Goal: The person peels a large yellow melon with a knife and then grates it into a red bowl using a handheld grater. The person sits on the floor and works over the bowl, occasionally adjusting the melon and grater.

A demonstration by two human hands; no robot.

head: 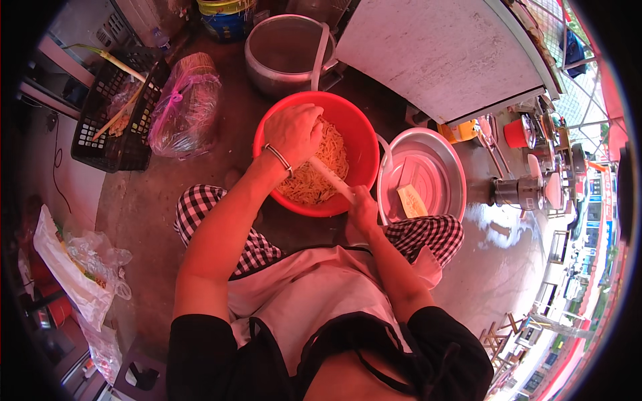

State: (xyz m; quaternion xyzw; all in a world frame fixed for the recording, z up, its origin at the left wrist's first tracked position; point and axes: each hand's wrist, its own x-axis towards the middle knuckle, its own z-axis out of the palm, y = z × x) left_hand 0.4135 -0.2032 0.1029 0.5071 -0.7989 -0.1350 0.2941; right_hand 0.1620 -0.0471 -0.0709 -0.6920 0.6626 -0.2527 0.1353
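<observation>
A red plastic basin (pixel 362 145) stands on the floor between my knees, with pale shredded food (pixel 313 185) inside. My left hand (pixel 293 133), with a bracelet at the wrist, is over the basin's left side, at the upper end of a flat pale stick or grater (pixel 331 176); its palm and fingertips are partly hidden. My right hand (pixel 362 206) grips the lower end of that tool at the basin's near right rim. To the right, a metal basin (pixel 454 175) holds a yellow block or package (pixel 412 201) and a flat long object, perhaps a blade.
Beyond the red basin is a large metal pot (pixel 256 65) with a pale strip across its rim. Left are a plastic-wrapped bundle (pixel 186 108) and a black crate (pixel 108 150) holding a leek-like stalk. A white panel (pixel 441 55) stands at upper right; pots stand farther right.
</observation>
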